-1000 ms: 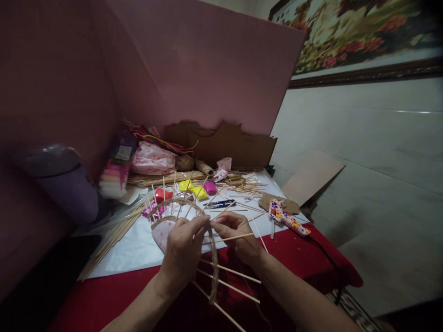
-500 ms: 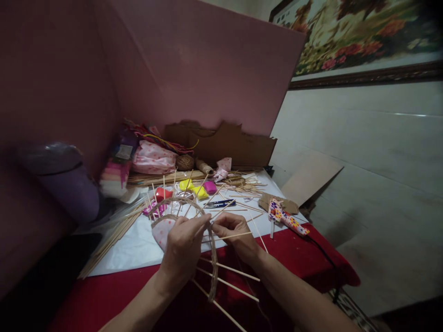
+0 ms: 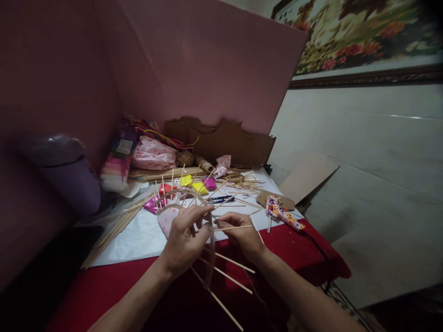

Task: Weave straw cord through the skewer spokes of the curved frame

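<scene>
Between my hands is a half-woven basket (image 3: pixel 212 258), a round frame of thin wooden sticks with a band of brown twine and a base covered in dotted pink cloth. My left hand (image 3: pixel 188 235) is closed on the twine band from the inside, thumb and fingers near the rim. On the outer side, my right hand (image 3: pixel 240 233) pinches the twine (image 3: pixel 214 218) close to a stick (image 3: pixel 233 228). The fingertips partly hide the strand. Several sticks poke outward below, toward me.
Blue-handled snips (image 3: pixel 220 199) lie behind the basket, near yellow clay packets (image 3: pixel 200 187). A flower-patterned glue gun (image 3: pixel 284 214) rests on cardboard at the right. Bundled sticks (image 3: pixel 116 228) lie left; twine balls (image 3: pixel 185 159) sit at the back. Red cloth (image 3: pixel 311 249) covers the table edge.
My left hand's thumb has spread lower from its fingers along the band. The basket has tilted slightly, and my right hand has shifted a little at the strand.
</scene>
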`<state>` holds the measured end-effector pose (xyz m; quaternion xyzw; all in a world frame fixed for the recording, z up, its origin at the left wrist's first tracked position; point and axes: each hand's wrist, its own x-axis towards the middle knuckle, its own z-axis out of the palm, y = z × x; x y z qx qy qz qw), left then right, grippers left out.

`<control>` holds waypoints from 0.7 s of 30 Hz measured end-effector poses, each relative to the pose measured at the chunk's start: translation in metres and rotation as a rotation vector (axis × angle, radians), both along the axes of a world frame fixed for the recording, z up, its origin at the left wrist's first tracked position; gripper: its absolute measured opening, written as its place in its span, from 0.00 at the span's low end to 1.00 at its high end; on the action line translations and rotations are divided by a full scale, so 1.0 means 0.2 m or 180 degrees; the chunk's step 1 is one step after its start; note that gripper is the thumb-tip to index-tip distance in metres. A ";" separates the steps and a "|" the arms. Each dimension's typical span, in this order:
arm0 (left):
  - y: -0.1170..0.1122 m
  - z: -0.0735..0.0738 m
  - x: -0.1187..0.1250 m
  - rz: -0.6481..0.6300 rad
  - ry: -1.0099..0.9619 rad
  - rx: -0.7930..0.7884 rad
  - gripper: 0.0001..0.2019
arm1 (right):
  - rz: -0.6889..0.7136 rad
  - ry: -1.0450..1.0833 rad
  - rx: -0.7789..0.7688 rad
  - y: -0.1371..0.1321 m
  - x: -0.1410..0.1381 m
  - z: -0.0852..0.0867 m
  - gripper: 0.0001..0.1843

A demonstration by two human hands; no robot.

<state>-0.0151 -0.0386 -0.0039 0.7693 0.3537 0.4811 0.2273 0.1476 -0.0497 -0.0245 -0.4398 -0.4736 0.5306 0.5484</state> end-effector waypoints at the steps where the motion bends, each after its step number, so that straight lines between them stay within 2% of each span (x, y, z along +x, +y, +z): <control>1: 0.00 0.01 0.00 -0.0106 0.0061 -0.0016 0.16 | -0.0052 -0.0011 0.0010 0.00 0.01 0.00 0.10; 5: 0.00 0.01 0.00 -0.0406 0.0312 -0.0075 0.20 | -0.0211 -0.0123 0.0053 -0.04 0.05 -0.02 0.09; 12: 0.02 -0.01 0.02 -0.0566 0.0508 -0.0087 0.23 | -0.0212 -0.0272 0.0439 -0.13 0.08 -0.07 0.06; 18: 0.03 -0.03 0.04 -0.0551 0.0358 0.0024 0.21 | -0.0386 -0.0688 0.0842 -0.16 0.08 -0.09 0.04; 21: 0.03 -0.04 0.05 -0.0555 0.0359 0.0063 0.14 | -0.0401 -0.0840 0.1063 -0.16 0.09 -0.08 0.04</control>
